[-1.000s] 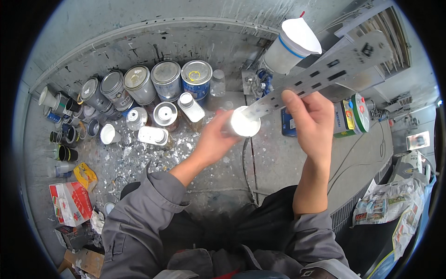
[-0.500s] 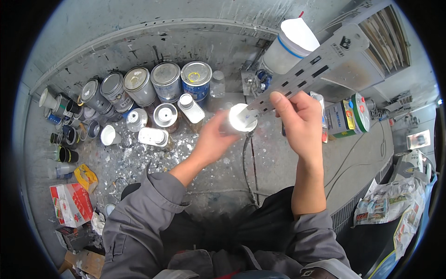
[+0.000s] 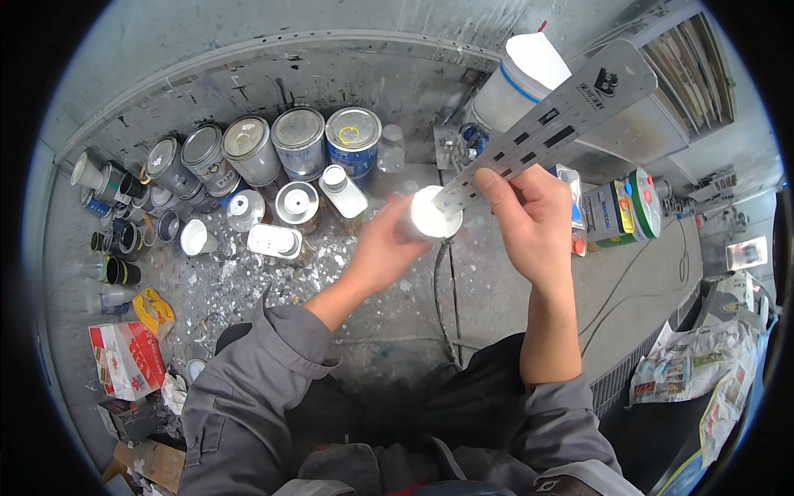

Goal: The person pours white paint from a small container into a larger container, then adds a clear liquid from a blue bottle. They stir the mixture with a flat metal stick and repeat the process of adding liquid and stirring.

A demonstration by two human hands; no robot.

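Now holding a long, flat, grey slotted strip (image 3: 572, 109) tip-down in a round, white-filled cup (image 3: 447, 235).
Clasping the cup with the left hand (image 3: 387, 248), pinching the strip with the right hand (image 3: 536, 221).

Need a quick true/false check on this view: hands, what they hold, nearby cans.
1. The left hand grips a cup. True.
2. The right hand holds a flat slotted stick. True.
3. The flat slotted stick's lower end is well clear of the cup. False: it reaches into the cup's opening.
4. A blue can has a yellow mark on its lid. True.
5. The blue can stands to the right of the right hand. False: it stands to its left.
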